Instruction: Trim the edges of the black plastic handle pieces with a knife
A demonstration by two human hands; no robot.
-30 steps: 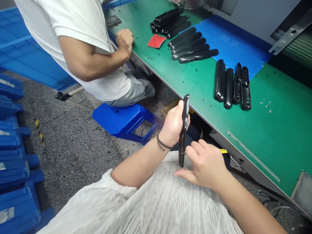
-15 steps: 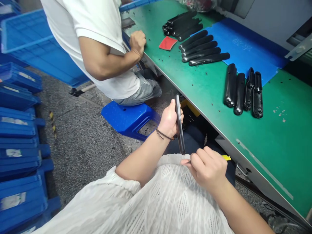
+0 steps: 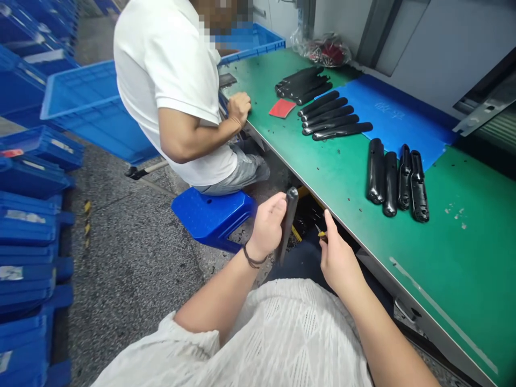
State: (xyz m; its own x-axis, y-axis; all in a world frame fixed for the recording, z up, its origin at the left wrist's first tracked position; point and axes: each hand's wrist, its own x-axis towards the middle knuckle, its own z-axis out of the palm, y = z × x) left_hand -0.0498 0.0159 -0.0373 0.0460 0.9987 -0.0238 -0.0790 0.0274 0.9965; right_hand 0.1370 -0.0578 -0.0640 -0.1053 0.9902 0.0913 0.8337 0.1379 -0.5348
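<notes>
Head view: a black molded part (image 3: 288, 220) stands nearly upright above the lap, apart from the tabletop. The left hand (image 3: 266, 224) has its fingers clamped around it. The right hand (image 3: 338, 255), clear of the part, has its fingers closed on a small yellow knife (image 3: 321, 235). The green tabletop (image 3: 447, 263) carries more black molded parts (image 3: 375, 172), a red square (image 3: 282, 108) and a blue sheet (image 3: 419, 123). Beyond the left hand, a co-worker (image 3: 181, 80) sits on a blue stool (image 3: 213, 212).
</notes>
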